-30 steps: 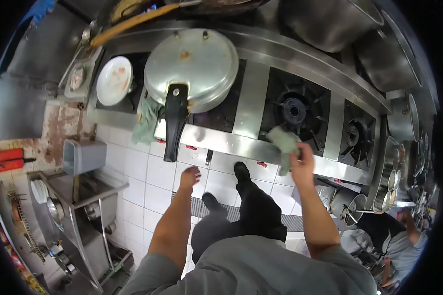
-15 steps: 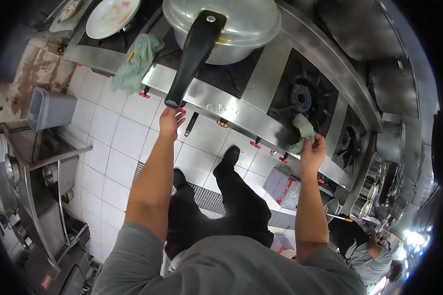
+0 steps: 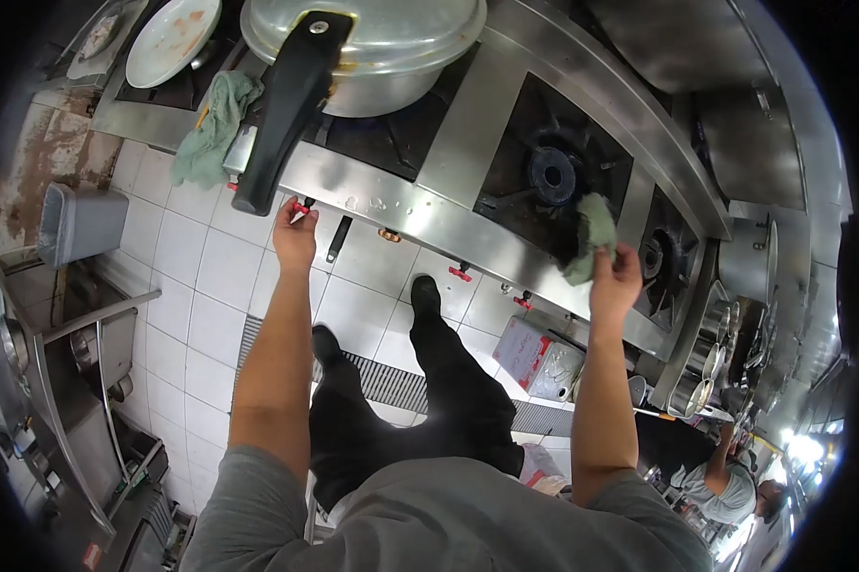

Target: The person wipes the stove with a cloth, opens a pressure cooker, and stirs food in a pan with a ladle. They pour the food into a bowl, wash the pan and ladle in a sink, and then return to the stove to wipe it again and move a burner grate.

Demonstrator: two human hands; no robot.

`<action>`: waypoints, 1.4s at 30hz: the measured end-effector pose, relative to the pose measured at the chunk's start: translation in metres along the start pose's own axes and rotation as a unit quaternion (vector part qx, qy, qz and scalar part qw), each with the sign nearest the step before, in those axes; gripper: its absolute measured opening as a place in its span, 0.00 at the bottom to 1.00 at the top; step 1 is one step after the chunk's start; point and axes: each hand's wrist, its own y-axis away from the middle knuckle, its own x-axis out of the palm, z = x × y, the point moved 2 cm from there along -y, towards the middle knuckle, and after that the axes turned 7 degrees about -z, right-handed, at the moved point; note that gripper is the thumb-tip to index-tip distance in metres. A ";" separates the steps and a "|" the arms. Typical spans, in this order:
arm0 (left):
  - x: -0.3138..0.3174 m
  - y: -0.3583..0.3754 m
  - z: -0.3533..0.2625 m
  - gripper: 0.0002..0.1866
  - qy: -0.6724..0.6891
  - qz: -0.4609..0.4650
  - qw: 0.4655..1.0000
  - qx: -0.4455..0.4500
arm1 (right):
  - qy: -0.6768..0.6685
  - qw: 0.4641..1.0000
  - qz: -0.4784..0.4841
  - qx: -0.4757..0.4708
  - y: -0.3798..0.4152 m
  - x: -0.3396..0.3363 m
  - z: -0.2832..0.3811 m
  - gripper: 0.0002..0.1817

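Left hand (image 3: 294,238) at stove (image 3: 420,212) front edge, fingers pinching red knob (image 3: 301,208), knob mostly hidden. Right hand (image 3: 616,281) gripping green cloth (image 3: 592,234) over burner (image 3: 552,173) rim. Pot (image 3: 372,43) cut off at top.

Fisheye view: straight edges bow hard, black vignette rings the frame. Light even and fairly bright over the centre. Soft glare streaks on the steel stove front (image 3: 420,205) and the pressure cooker lid (image 3: 391,33). Blown-out white spot at lower right. Left edge dim and shadowed. Centre reasonably sharp; rim detail smeared, slight motion blur at the right hand (image 3: 616,282).
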 end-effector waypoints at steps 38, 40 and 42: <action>-0.165 0.253 0.028 0.30 -0.312 0.251 0.907 -0.134 | 0.286 0.915 0.284 0.009 -0.143 0.045 0.099 0.28; -0.150 0.250 0.015 0.30 -0.336 0.282 0.889 -0.129 | 0.272 0.918 0.285 0.041 -0.163 0.041 0.117 0.28; -0.133 0.250 -0.002 0.30 -0.355 0.295 0.880 -0.115 | 0.273 0.921 0.276 0.037 -0.176 0.035 0.117 0.27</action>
